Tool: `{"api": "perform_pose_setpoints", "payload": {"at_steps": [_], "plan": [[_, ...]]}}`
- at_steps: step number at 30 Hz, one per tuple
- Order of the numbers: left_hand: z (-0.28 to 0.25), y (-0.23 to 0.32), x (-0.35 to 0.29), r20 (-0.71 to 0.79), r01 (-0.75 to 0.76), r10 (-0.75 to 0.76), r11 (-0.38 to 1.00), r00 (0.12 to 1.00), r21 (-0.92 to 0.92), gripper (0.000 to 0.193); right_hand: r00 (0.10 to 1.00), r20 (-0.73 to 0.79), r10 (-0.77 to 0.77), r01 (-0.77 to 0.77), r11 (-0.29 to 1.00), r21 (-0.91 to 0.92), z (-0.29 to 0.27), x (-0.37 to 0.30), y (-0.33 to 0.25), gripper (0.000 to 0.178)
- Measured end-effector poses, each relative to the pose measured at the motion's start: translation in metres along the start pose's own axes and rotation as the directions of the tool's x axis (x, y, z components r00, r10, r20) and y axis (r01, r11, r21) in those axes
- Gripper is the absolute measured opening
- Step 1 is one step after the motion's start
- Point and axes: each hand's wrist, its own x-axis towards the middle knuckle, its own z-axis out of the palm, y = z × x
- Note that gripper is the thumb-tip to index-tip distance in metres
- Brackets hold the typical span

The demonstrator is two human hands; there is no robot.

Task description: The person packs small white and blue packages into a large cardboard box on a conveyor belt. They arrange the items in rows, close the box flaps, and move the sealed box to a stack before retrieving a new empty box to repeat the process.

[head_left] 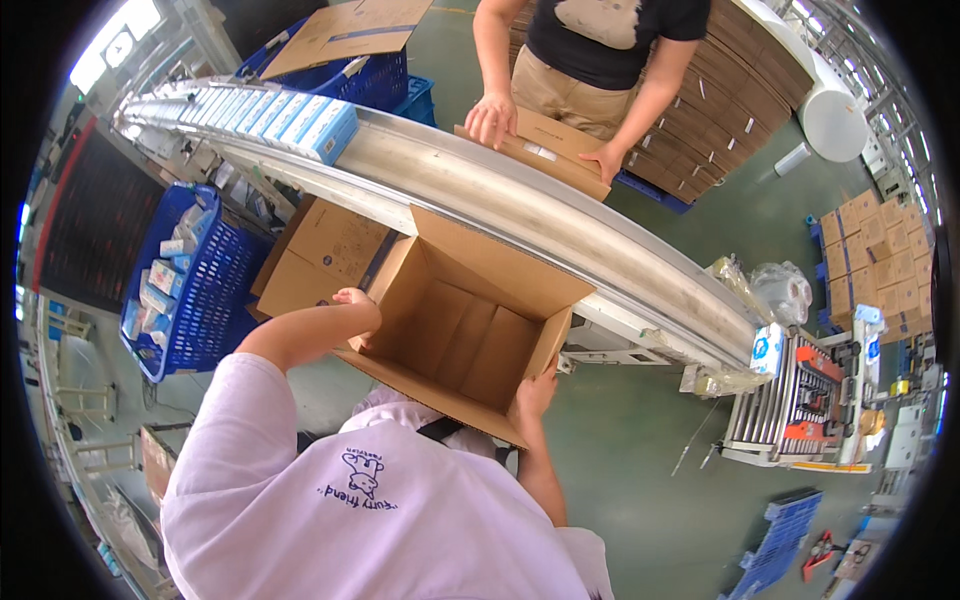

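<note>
An open, empty cardboard box (500,265) is held in front of my body, against the near side of the conveyor, with its flaps spread and its creased bottom showing. My left hand (358,303) grips the box's left side, its fingers partly hidden by the cardboard. On the right side, my right hand (535,393) is closed round the box's wall, fingers on the outside. Beside my left arm lean flat folded cardboard boxes (325,250).
A conveyor (470,170) crosses ahead, carrying a row of blue-white cartons (325,130) at left. Beyond it, a person's hands hold a cardboard box (550,150). A blue basket (205,310) of small packages stands left. A roller table (770,400) stands right.
</note>
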Motion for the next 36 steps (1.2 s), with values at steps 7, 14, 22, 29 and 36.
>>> {"api": "perform_pose_setpoints", "payload": {"at_steps": [7,14,22,29,36], "plan": [[0.047,-0.017,0.0,-0.57,-0.398,0.079,0.794,0.818,-0.46,0.082,0.875,-0.261,-0.407,0.28,0.867,-0.412,-0.024,-0.019,-0.066,0.071],[0.078,-0.044,0.003,-0.838,-0.826,0.185,0.37,0.514,-0.425,0.065,0.416,-0.121,-0.901,0.901,0.426,-0.079,-0.061,0.031,-0.245,0.028],[0.123,-0.232,0.008,-0.732,-0.97,-0.672,0.089,0.11,-0.227,0.029,0.694,0.239,-0.68,0.705,0.709,-0.031,-0.015,0.128,-0.256,0.023],[0.11,-0.424,0.107,-0.305,-0.313,-0.886,0.197,0.348,-0.929,0.069,0.72,0.205,-0.663,0.691,0.711,-0.13,-0.01,0.104,-0.268,0.023],[0.023,-0.443,0.116,-0.396,-0.433,-0.574,0.079,0.717,-0.898,0.105,0.809,0.374,-0.454,0.549,0.812,-0.201,0.012,0.103,-0.3,0.044]]}}
